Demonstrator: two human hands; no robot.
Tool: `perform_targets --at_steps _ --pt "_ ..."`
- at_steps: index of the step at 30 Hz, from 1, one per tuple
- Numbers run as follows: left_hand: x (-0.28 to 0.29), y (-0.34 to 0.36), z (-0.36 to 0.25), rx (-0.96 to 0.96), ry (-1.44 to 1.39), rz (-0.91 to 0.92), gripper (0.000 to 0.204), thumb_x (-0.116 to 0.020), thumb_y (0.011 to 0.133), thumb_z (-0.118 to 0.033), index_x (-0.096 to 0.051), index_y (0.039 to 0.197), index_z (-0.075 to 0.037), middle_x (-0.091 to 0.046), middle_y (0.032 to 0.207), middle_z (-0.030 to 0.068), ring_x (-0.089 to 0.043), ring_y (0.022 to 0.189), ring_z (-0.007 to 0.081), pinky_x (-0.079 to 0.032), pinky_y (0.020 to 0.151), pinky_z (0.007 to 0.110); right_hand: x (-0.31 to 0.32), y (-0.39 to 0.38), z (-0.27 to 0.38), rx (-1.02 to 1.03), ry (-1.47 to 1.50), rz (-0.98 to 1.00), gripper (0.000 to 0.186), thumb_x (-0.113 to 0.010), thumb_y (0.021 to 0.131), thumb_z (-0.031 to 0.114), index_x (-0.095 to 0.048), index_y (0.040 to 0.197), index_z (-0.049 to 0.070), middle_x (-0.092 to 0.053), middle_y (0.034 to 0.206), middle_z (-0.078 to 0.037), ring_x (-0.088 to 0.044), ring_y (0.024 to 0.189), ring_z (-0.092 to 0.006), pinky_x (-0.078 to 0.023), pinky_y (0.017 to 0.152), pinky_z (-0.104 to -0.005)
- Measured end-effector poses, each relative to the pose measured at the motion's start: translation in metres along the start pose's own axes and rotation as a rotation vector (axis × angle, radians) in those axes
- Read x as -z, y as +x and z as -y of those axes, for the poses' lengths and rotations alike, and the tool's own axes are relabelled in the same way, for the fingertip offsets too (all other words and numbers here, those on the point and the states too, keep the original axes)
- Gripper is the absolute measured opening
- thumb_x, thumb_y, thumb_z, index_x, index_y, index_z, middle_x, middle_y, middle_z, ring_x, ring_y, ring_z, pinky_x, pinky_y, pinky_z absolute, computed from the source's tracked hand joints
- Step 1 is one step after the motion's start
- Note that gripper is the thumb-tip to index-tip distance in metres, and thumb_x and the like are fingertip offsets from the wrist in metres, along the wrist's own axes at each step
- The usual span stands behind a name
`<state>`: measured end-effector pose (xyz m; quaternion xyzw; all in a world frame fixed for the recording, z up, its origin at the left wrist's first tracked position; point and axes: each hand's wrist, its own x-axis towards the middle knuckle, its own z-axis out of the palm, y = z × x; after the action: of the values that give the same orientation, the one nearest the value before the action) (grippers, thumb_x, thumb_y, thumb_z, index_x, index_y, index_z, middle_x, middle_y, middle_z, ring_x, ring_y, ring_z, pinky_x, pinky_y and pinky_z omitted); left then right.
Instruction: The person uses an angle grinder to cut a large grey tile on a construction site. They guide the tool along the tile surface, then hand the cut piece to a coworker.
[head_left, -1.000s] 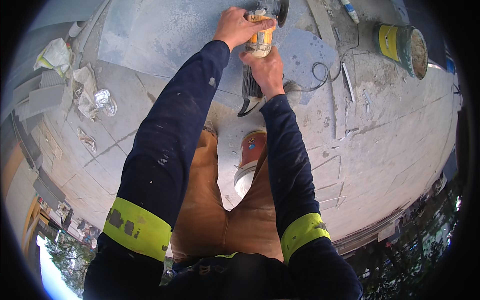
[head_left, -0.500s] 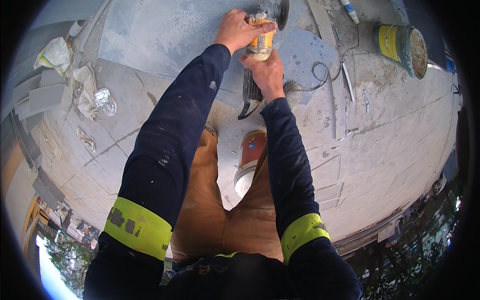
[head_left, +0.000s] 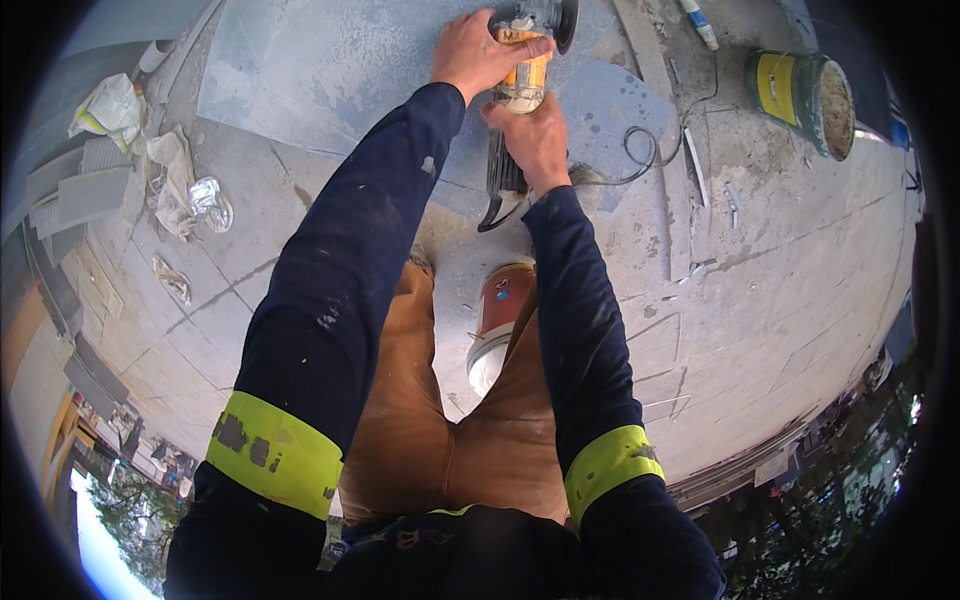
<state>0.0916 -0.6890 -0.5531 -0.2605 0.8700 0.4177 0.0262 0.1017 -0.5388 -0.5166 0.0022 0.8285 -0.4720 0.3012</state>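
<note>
The person's two hands and the orange-labelled, dark-bodied angle grinder (head_left: 523,75) have just shifted slightly away from the body, toward the upper edge of the view, and the sleeves have gone with them; this seems a small adjustment in handling the tool, not a change of hold. The grinder is at the top of the view, over a large blue-grey flat panel (head_left: 300,80), with a smaller speckled blue-grey sheet (head_left: 630,100) just to its right. The left hand (head_left: 475,55) clasps the front of the body, thumb laid across the orange label, while its other fingers go out of sight on the far side. The right hand (head_left: 535,145) is wrapped around the body nearer the person, thumb pointing left, with the black ridged rear part (head_left: 505,170) showing beside it. The dark round disc (head_left: 568,25) stands edge-on at the tool's upper right; whether it spins or touches the panel cannot be told. Compared with half a second ago, hands and grinder sit a little higher, close to where they were a second ago. The thin dark cord (head_left: 655,155) keeps its loop on the right, and the red-and-white round bucket (head_left: 503,300) between the legs and the tipped dark-green bucket with a yellow label (head_left: 805,90) look unmoved.
</note>
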Motion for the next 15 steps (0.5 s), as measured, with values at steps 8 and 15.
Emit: perform_targets --at_steps 8,15 --pt "0.026 0.010 -0.041 0.198 0.056 0.027 0.105 -0.066 0.074 -0.075 -0.048 0.134 0.010 -0.060 0.126 0.0308 -0.057 0.121 0.0430 -0.046 0.100 0.045 -0.004 0.024 -0.005 0.043 0.037 -0.007 0.059 -0.083 0.064 0.032 -0.057 0.096 -0.010 -0.070 0.088 -0.023 -0.071 0.082 -0.0331 -0.056 0.076 -0.0391" --pt "0.019 0.023 -0.009 0.261 -0.005 -0.007 0.105 -0.073 0.076 -0.063 -0.036 0.147 0.005 -0.046 0.144 0.0295 -0.042 0.137 0.0409 -0.036 0.112 0.048 -0.005 0.062 0.002 0.038 0.093 0.038 0.064 -0.082 0.064 0.034 -0.060 0.104 -0.011 -0.071 0.095 -0.022 -0.071 0.086 -0.0306 -0.056 0.078 -0.0375"
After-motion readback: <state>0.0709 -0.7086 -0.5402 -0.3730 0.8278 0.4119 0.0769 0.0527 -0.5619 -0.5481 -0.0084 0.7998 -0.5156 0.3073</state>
